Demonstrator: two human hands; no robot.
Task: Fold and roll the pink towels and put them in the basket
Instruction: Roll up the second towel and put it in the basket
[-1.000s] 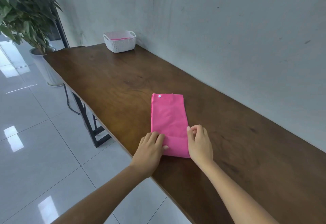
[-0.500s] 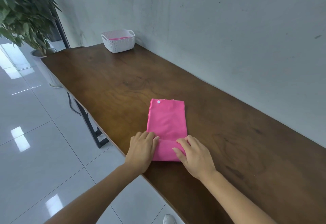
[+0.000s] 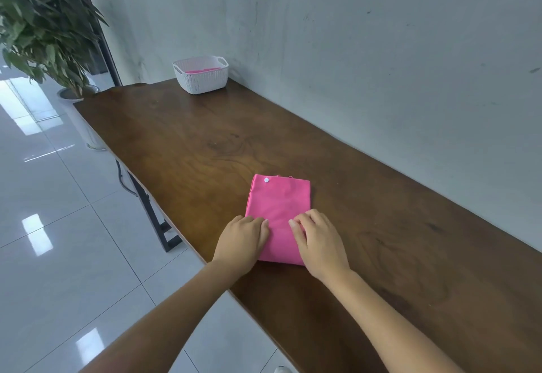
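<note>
A folded pink towel (image 3: 280, 199) lies lengthwise on the dark wooden table (image 3: 205, 143), a small white dot near its far left corner. Its near end is rolled up into a short roll. My left hand (image 3: 243, 240) holds the roll's left side with fingers curled over it. My right hand (image 3: 319, 240) grips the right side the same way. A white woven basket (image 3: 201, 79) stands at the table's far end by the wall, with another pink towel (image 3: 202, 70) showing inside.
A grey wall (image 3: 381, 64) runs along the table's right side. The table's left edge drops to a glossy tiled floor (image 3: 58, 240). A potted plant (image 3: 38, 29) stands past the far left corner.
The near end of the towel went from flat to rolled. Both hands have moved forward with the roll, so less flat towel shows beyond them.
</note>
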